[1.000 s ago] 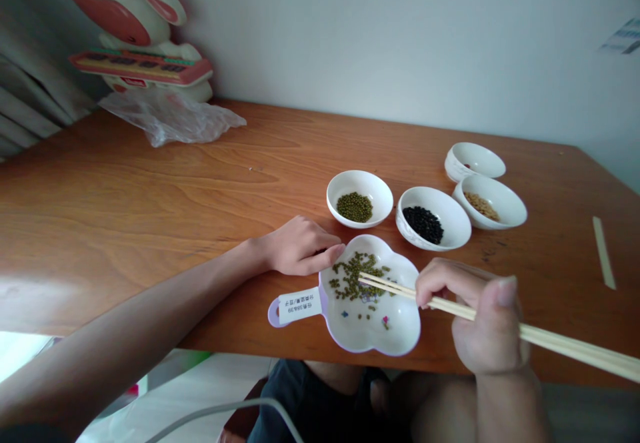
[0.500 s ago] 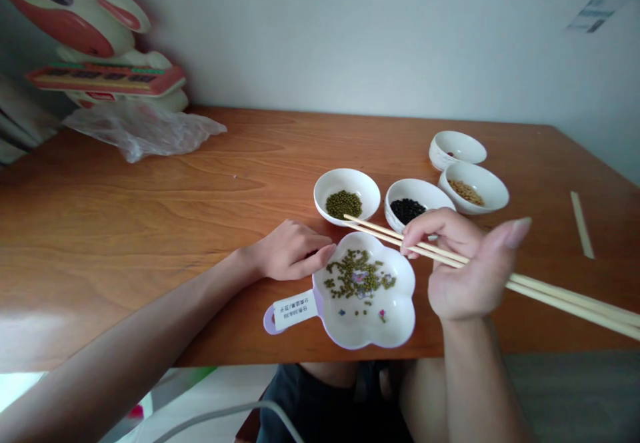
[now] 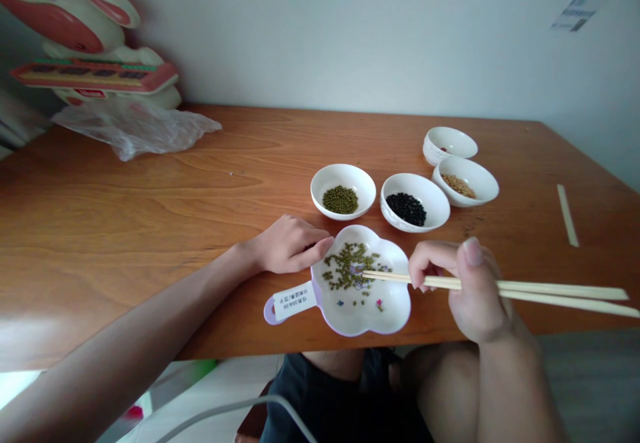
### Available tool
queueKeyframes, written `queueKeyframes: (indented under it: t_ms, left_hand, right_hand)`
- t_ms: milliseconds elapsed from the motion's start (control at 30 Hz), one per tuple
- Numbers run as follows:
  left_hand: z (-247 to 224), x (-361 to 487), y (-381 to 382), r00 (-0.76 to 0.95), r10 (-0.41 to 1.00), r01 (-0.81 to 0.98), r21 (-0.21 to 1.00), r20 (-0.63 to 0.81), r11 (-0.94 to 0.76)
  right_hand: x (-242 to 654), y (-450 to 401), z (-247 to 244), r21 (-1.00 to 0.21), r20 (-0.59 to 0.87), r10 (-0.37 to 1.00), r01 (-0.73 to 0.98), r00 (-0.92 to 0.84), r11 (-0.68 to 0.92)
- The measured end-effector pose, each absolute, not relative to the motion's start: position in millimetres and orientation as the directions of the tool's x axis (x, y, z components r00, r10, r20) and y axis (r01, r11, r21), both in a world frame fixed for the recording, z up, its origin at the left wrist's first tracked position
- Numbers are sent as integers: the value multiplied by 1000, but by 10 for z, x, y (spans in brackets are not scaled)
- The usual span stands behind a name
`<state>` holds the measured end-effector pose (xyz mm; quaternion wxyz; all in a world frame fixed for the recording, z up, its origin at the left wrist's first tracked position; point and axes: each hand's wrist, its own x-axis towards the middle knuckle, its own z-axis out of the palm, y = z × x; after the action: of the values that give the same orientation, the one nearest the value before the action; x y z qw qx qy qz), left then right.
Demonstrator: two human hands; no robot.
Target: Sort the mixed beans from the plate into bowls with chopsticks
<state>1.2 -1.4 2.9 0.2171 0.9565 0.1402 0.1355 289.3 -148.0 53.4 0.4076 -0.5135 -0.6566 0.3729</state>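
Note:
A white flower-shaped dish with a lilac rim and a labelled handle lies near the table's front edge, green mung beans scattered in it. My left hand rests on the table with its thumb and curled fingers closed on the dish's upper left rim. In my right hand is a pair of chopsticks. Their tips are close together over the beans in the middle of the dish; whether a bean is between them I cannot tell. Behind the dish stands a white bowl holding more mung beans.
A bowl of black beans stands right of the mung bean bowl. Behind it are a bowl of tan beans and a bowl with little visible inside. A pale strip lies far right; a plastic bag and rabbit toy are back left.
My right hand has brought the chopstick tips from the mung bean bowl's front rim down into the dish. My left hand stays at the dish's rim. The view has shifted slightly.

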Motion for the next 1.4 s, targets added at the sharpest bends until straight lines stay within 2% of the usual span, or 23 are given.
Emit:
queueKeyframes:
  t_ms: [233, 533, 900, 1400]
  left_hand:
    - [32, 9, -19, 927, 331, 219, 462, 177, -859]
    - [35, 12, -18, 925, 330, 213, 461, 189, -861]
    - [32, 11, -17, 928, 329, 214, 475, 174, -854]
    - [31, 24, -9, 928, 329, 216, 468, 175, -857]
  right_hand:
    - [2861, -1473, 542, -924, 142, 977, 331, -161, 189]
    - [2899, -1517, 541, -898, 148, 969, 385, -196, 214]
    - [2822, -1505, 563, -876, 235, 944, 370, -232, 309]
    - [2817, -1520, 547, -870, 268, 937, 362, -225, 335]
